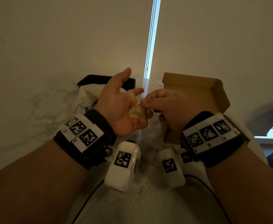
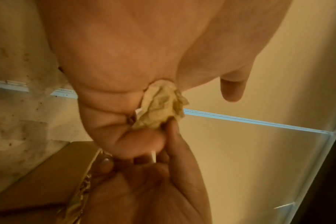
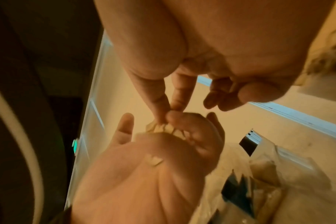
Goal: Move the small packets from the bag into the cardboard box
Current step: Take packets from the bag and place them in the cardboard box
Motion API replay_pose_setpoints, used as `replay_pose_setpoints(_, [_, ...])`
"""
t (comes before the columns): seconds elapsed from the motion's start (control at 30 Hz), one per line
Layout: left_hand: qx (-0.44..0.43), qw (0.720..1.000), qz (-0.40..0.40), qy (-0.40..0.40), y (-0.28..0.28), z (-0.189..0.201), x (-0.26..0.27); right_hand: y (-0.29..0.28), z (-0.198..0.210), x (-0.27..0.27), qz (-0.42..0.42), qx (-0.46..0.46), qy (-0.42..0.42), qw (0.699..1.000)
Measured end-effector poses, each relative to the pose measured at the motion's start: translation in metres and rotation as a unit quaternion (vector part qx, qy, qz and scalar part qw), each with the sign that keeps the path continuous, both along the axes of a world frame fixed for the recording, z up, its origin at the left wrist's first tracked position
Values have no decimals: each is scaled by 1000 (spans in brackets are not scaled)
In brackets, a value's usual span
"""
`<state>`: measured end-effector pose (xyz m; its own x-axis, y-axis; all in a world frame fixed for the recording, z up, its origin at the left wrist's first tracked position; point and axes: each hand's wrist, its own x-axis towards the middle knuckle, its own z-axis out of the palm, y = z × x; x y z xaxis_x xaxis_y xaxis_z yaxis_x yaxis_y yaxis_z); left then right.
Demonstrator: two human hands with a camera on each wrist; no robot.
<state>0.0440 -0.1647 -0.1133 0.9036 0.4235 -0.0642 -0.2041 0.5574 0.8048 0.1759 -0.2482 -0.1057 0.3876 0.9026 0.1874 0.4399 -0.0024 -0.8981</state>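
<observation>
My left hand [image 1: 124, 101] is turned palm up over the white marble table, thumb raised, its lower fingers curled round a clump of small crinkled clear packets [image 1: 136, 110]. From the right, my right hand [image 1: 144, 102] pinches the edge of the packets [image 2: 159, 106] between thumb and forefinger; the same pinch on the packets [image 3: 163, 128] shows in the right wrist view. The white plastic bag [image 1: 87, 96] lies behind my left hand. The open cardboard box [image 1: 197, 91] stands under and beyond my right hand, lid flap up; its inside is hidden.
A black tray [image 1: 90, 78] sits behind the bag against the wall. A bead chain [image 1: 150, 46] hangs down the bright gap between the blinds. The table's near edge curves below my forearms, with a dark cable [image 1: 213, 196] running off it.
</observation>
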Motion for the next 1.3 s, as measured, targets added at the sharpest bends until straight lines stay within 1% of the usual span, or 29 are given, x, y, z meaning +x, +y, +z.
replay_pose_setpoints(0.03, [30,999,12,21,1,0,1,-1,-4,4,-18,23,52,998])
replay_pose_setpoints(0.1, [134,986,57,85,5,-3,3,-4,-8,10,-31,61,165,984])
replay_pose_setpoints(0.17, [207,967,93,117,6,-5,5,-8,-10,14,-27,84,213,973])
replay_pose_setpoints(0.3, [227,962,115,96,-1,-4,8,-11,-10,17,-35,112,232,966])
replay_pose_setpoints(0.47, [315,928,179,93,-3,-6,9,-11,-11,19,-12,102,213,972])
replay_pose_setpoints(0.67, [309,919,226,94,-1,-8,10,-13,-12,18,-9,106,213,971])
replay_pose_setpoints(0.73, [300,927,208,88,-4,-8,11,-14,-12,16,-8,103,207,973])
replay_pose_setpoints(0.8, [297,936,171,74,-7,-7,9,-14,-12,15,-8,100,201,974])
replay_pose_setpoints(0.87, [319,930,165,76,-7,-7,9,-15,-11,15,-12,100,201,974])
replay_pose_setpoints(0.97, [329,920,197,84,-5,-7,9,-15,-12,15,-8,103,208,973])
replay_pose_setpoints(1.13, [305,921,231,77,-4,-7,9,-15,-12,12,27,99,221,970])
replay_pose_setpoints(1.3, [290,921,250,71,-2,-8,11,-14,-13,12,19,117,199,973])
